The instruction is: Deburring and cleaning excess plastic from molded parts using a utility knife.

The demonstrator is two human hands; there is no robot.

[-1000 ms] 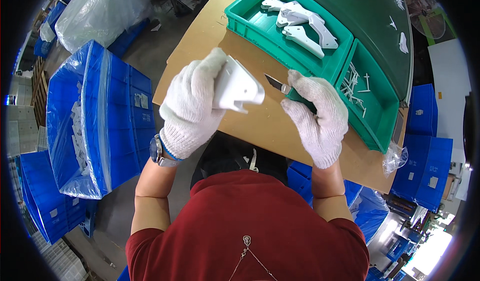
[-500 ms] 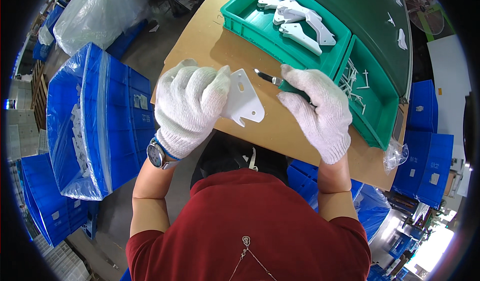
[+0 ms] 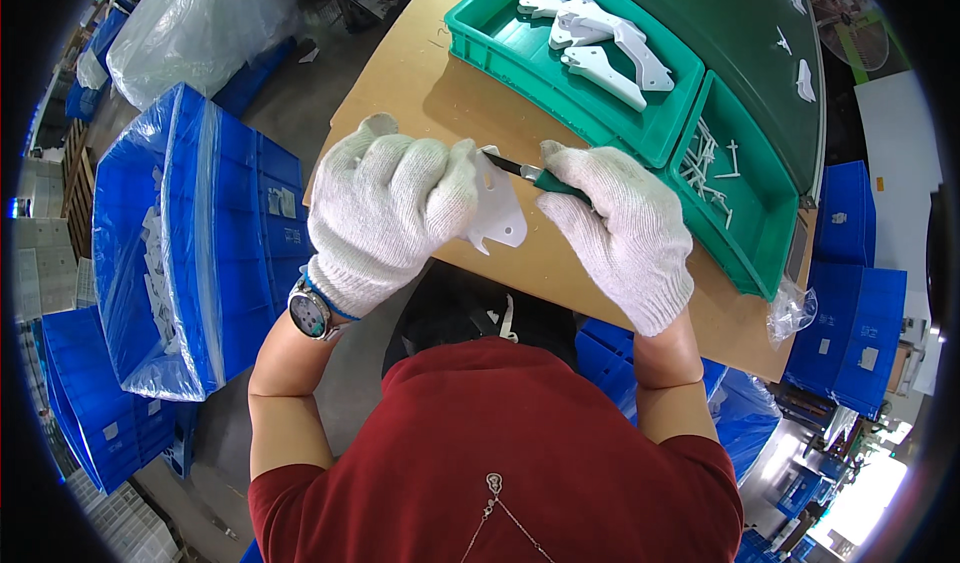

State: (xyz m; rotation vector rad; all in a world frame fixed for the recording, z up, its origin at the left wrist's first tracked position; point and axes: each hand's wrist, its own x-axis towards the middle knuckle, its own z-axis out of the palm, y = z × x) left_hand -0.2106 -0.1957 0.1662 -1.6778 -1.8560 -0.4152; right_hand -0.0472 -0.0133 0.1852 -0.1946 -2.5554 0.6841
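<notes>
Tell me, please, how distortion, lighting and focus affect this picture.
Head view: the flat white plastic part in the white-gloved left hand shows a distinct hole; head view: a bright patch glares at lower right; head view: the brown tabletop looks bowed at left, shadowed beside the larger green plastic tray.

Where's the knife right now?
Head view, just right of and above centre: the knife is in the right hand, its blade pointing left at the upper end of the white plastic piece in the left hand.

White part — smooth, plastic-looking
</notes>
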